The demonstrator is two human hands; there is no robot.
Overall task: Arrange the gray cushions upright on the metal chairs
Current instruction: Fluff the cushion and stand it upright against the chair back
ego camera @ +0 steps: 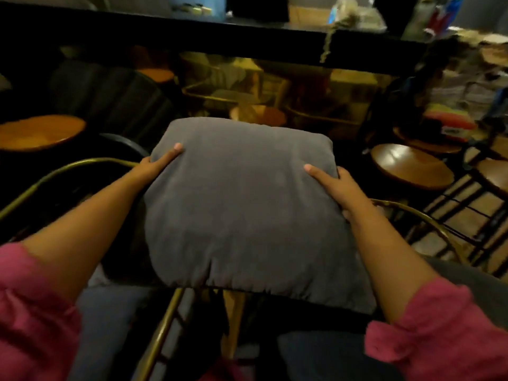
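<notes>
Left hand (160, 160) and right hand (334, 181) clasp gray cushion (242, 204) by opposite side edges, above brass chair frame (68, 167). Likely soft, light, compressible; side-edge hold suits standing it upright.

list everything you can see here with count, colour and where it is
gray cushion: one, dark gray, centre, held by its two side edges, flat face toward the camera
metal chair frames: at least two, brass-coloured curved tubing, one lower left, one lower right
round stools: several, brown wooden seats, right side; another at far left
counter: one, black, across the top, blurred clutter on it
floor: light tiles, right side under the stool legs
sleeves: two, pink, bottom corners
left hand: gripping the cushion's left edge
right hand: gripping the cushion's right edge
</notes>
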